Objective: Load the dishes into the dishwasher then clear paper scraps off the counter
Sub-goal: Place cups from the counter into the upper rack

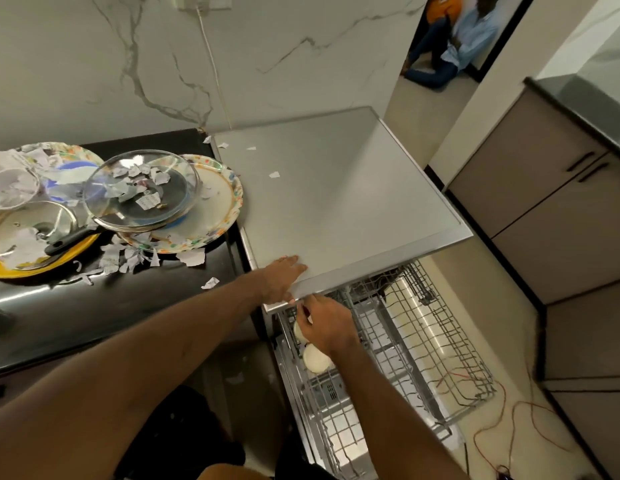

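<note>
A white marble wall (284,46) with grey veins is filling the upper left, a pale cord (211,64) hanging down it. At right, grey-brown cabinets (544,230) with dark handles are standing under a dark worktop (578,109). Beige floor (481,278) is showing between them, with red wires (509,410) trailing at lower right. In the top-right doorway (502,39), blurred figures (454,39) seem to be sitting.

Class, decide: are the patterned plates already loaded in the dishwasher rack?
No, the patterned plates lie on the counter, not in the rack.

Glossy black counter (128,306), wire rack (423,358), glass lid (142,188).
</note>
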`<state>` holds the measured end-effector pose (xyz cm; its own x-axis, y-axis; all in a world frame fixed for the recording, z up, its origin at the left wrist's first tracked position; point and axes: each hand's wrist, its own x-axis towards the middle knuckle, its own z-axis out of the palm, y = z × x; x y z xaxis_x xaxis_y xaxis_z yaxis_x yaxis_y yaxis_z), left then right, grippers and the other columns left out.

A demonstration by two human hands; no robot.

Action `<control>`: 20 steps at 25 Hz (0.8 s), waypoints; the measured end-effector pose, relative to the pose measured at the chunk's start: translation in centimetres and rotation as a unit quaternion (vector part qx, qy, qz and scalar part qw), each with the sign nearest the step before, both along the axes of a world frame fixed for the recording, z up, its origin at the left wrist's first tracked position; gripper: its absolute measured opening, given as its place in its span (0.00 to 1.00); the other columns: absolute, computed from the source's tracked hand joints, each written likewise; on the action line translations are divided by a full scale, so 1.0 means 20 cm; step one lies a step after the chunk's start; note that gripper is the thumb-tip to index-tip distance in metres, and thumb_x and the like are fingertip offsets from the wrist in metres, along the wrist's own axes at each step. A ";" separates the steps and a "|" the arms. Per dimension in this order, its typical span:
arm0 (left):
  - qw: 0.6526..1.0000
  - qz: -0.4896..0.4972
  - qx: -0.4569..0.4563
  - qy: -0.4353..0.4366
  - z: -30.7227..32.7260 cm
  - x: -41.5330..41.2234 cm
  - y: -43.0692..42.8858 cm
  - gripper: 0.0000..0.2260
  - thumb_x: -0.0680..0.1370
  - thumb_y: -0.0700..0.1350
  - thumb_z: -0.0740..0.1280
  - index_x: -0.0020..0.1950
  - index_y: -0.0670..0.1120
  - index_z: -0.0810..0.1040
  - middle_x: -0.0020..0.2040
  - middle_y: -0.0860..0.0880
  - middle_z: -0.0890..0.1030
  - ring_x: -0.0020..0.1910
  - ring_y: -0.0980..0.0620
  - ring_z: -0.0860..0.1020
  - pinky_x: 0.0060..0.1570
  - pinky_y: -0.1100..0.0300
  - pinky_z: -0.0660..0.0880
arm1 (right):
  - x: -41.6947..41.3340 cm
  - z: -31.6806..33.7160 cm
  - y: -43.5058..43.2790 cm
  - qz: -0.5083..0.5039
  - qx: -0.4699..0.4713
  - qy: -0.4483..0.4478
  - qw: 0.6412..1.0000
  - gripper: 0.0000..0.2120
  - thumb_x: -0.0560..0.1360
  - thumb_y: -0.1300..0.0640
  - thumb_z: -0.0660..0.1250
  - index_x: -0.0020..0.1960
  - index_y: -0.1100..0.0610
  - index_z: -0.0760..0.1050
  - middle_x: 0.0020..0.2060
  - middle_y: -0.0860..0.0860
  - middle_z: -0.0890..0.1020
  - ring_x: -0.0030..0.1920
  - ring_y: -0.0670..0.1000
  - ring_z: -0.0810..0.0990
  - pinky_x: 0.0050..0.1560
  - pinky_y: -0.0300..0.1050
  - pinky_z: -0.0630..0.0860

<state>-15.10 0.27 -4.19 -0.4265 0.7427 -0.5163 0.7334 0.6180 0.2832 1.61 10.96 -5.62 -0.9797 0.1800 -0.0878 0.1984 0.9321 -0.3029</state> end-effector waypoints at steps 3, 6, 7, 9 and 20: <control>0.999 0.005 0.050 -0.001 0.07 0.02 -0.15 0.30 0.82 0.47 0.67 0.82 0.44 0.59 0.81 0.42 0.61 0.81 0.41 0.59 0.80 0.49 0.56 | -0.16 0.10 -0.08 0.032 -0.025 0.010 0.999 0.17 0.83 0.43 0.60 0.58 0.54 0.78 0.51 0.53 0.84 0.50 0.57 0.82 0.50 0.54 0.78; 0.994 0.053 0.096 0.032 0.16 -0.01 -0.41 0.27 0.79 0.42 0.69 0.77 0.44 0.67 0.74 0.43 0.71 0.72 0.43 0.71 0.74 0.48 0.66 | -0.36 0.17 -0.26 0.064 -0.050 0.016 0.997 0.16 0.82 0.46 0.64 0.62 0.56 0.79 0.54 0.55 0.84 0.52 0.60 0.83 0.52 0.54 0.77; 0.991 0.068 0.104 0.048 0.19 -0.04 -0.51 0.26 0.78 0.44 0.71 0.75 0.44 0.70 0.71 0.44 0.73 0.69 0.44 0.73 0.71 0.48 0.69 | -0.44 0.19 -0.34 0.080 -0.056 0.017 0.995 0.16 0.83 0.46 0.64 0.62 0.56 0.79 0.54 0.55 0.84 0.52 0.60 0.83 0.52 0.54 0.77; 0.984 0.104 0.114 0.084 0.25 -0.10 -0.73 0.23 0.77 0.47 0.71 0.71 0.45 0.72 0.66 0.45 0.75 0.64 0.45 0.75 0.66 0.49 0.73 | -0.57 0.24 -0.52 0.111 -0.077 0.017 0.991 0.15 0.83 0.46 0.62 0.62 0.55 0.79 0.54 0.54 0.84 0.52 0.58 0.83 0.51 0.53 0.78; 0.920 0.313 0.107 0.208 0.37 -0.16 -1.80 0.21 0.77 0.50 0.69 0.70 0.49 0.75 0.63 0.48 0.75 0.60 0.47 0.77 0.55 0.50 0.78 | -1.08 0.33 -1.52 0.264 -0.056 -0.136 0.953 0.19 0.79 0.57 0.72 0.69 0.51 0.76 0.63 0.54 0.79 0.65 0.58 0.79 0.63 0.54 0.77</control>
